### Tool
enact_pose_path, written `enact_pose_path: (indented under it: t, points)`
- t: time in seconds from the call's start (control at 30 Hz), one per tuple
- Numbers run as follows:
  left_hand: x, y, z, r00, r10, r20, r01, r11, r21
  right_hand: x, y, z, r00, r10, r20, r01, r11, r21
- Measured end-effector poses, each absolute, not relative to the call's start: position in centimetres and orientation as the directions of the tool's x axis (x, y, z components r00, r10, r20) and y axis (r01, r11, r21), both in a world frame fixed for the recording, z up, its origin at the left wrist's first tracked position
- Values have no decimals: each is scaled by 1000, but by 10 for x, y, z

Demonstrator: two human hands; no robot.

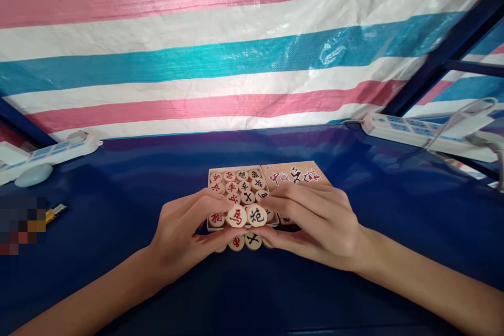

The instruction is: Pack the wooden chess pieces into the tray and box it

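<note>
Head view: at six o'clock on the box (222, 169), a red xiangqi piece (237, 217) is pinched by the left hand (183, 220), a black piece (257, 216) by the right hand (328, 215); rims are best gripped evenly.

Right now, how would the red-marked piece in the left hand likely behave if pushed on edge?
The red-marked piece would probably roll, given its round outline. It seems stiff, unbent in the grip of the left hand. It may also slide, since the blue table looks glossy.

Pale discs (237, 217) lettered red or black, navy table (129, 178), striped sheet (197, 65)
</note>
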State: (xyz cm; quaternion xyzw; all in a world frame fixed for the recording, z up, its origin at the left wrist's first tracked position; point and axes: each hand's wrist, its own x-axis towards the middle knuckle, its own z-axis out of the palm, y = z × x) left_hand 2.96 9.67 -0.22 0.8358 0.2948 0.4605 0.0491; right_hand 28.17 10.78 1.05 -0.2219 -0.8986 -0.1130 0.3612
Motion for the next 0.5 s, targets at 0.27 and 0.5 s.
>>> enact_pose_path:
  t: [0.27,0.5]
  points:
    - [28,97,-4,413,524,745,467,-824,321,282,106,12,-642,304,704,471,880,50]
    - [30,95,-3,398,572,717,462,-800,382,283,107,12,-658,310,686,472,880,54]
